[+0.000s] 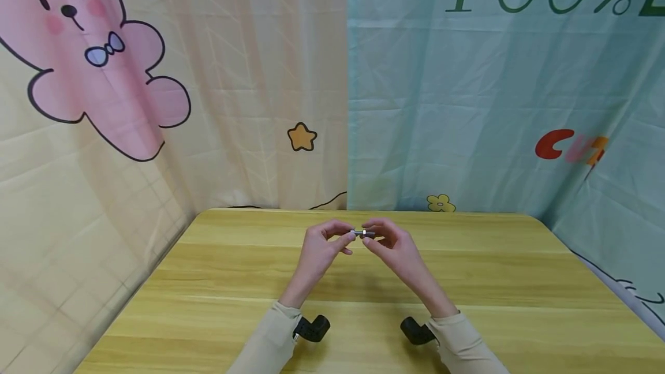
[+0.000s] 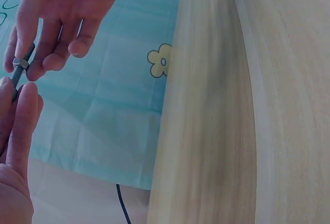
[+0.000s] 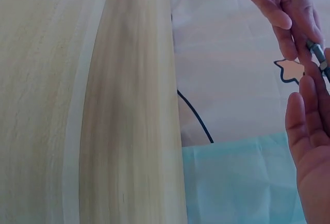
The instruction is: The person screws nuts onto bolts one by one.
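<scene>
One bolt (image 2: 17, 73) above table (image 1: 208, 287), curtains (image 1: 405, 97) behind

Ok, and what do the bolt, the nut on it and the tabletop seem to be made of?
The bolt: greyish metal, probably steel, judging by its dull sheen and threads. The nut: metal too, with a brighter glint. The tabletop: smooth-looking wood or laminate, going by its streaky yellow grain.
</scene>
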A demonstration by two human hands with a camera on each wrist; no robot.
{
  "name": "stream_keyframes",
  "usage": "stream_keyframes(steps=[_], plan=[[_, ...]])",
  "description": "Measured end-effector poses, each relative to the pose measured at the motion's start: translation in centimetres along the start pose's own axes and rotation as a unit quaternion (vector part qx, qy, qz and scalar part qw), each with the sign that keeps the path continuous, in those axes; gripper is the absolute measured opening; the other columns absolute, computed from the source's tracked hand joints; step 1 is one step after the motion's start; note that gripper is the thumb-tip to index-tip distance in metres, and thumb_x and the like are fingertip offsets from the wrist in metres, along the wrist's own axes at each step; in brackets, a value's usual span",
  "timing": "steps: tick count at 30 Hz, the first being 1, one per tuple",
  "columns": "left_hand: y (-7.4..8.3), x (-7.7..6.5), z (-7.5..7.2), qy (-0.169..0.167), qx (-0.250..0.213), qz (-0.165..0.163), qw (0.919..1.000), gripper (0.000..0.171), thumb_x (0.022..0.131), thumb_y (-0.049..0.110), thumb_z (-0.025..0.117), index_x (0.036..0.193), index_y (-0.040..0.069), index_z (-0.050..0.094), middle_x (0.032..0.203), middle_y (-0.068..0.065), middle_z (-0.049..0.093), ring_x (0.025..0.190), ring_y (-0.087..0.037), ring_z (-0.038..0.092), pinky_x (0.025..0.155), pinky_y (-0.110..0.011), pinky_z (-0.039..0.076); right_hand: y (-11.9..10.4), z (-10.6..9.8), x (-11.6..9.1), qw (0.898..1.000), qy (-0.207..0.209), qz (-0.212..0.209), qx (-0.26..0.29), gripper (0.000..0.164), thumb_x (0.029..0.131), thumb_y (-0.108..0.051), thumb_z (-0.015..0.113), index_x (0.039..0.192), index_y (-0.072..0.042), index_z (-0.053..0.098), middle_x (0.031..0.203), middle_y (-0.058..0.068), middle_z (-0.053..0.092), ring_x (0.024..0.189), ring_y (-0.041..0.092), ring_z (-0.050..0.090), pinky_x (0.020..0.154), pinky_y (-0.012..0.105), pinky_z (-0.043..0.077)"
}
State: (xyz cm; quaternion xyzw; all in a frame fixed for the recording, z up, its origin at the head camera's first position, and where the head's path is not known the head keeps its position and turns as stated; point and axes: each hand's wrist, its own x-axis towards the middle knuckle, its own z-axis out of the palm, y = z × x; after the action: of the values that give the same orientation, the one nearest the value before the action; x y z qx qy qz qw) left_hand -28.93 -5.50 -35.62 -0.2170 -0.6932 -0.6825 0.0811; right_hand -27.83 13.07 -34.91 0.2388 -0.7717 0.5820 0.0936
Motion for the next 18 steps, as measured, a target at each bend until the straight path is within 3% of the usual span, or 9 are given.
stream_keyframes(steps=[4,10,14,18], plan=[[0.3,-0.1,0.0,0.000,-0.004,0.003,1.0000,0.013,0.091,-0.001,0.068,0.102,-0.009,0.069,0.098,-0.017,0.069,0.085,-0.021,0.068,0.068,-0.037,0.062,0.0,0.1,0.0,1.000,-0.001,-0.021,-0.008,0.021,0.093,-0.001,0.066,0.113,0.003,0.063,0.110,0.014,0.064,0.100,0.029,0.062,0.082,0.029,0.057],[0.2,-0.1,0.1,-0.004,-0.006,-0.004,1.0000,0.014,0.091,-0.001,0.068,0.103,-0.010,0.069,0.099,-0.017,0.069,0.084,-0.018,0.067,0.069,-0.038,0.062,0.3,0.2,0.0,1.000,0.002,-0.004,-0.006,0.019,0.094,-0.003,0.066,0.112,0.002,0.064,0.106,0.015,0.067,0.099,0.029,0.065,0.084,0.028,0.057],[0.2,-0.1,0.2,-0.004,-0.005,-0.004,1.0000,0.014,0.092,0.000,0.068,0.102,-0.009,0.069,0.099,-0.018,0.069,0.085,-0.021,0.068,0.069,-0.038,0.062,2.3,0.1,0.4,1.000,-0.002,0.003,0.005,0.021,0.097,-0.016,0.065,0.111,0.000,0.066,0.096,0.012,0.071,0.092,0.028,0.067,0.082,0.030,0.057],[0.2,-0.1,0.2,-0.007,-0.004,-0.002,1.0000,0.014,0.092,0.000,0.068,0.102,-0.009,0.069,0.099,-0.019,0.069,0.092,-0.033,0.066,0.070,-0.042,0.062,3.5,0.2,0.6,1.000,0.011,0.017,0.002,0.027,0.098,-0.033,0.063,0.101,-0.006,0.070,0.083,0.006,0.071,0.083,0.031,0.067,0.077,0.040,0.058]])
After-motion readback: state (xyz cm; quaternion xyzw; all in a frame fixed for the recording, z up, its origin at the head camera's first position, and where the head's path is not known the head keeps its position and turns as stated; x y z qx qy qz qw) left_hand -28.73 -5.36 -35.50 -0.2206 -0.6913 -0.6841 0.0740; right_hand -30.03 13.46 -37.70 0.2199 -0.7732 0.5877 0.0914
